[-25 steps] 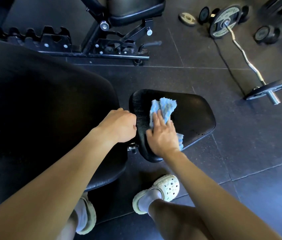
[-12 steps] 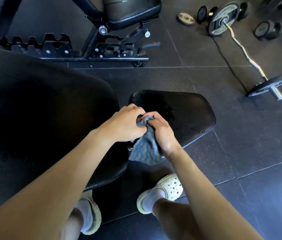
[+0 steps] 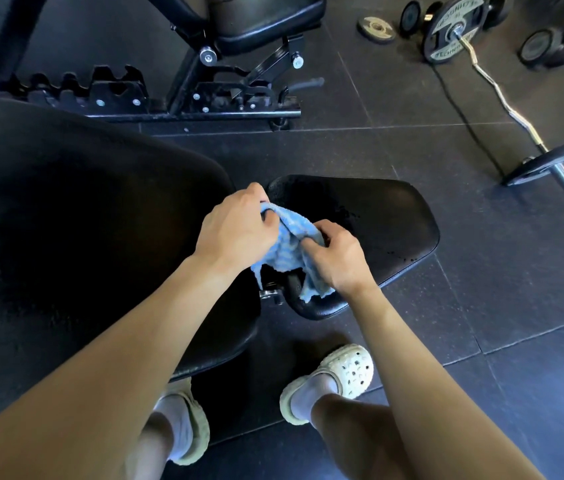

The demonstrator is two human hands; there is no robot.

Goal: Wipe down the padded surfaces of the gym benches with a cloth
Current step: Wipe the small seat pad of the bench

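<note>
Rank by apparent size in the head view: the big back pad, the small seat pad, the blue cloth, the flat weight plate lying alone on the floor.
1. Back pad, though it lies nearest the camera.
2. Seat pad.
3. Blue cloth, partly bunched in both hands.
4. Flat weight plate, farthest away.

Partly legible raised lettering, apparently "TECHNOGYM", curving along the lower rim of a black weight plate [image 3: 449,29] at the upper right of the frame, with mirrored-looking letters on its upper rim too blurred to read.
</note>
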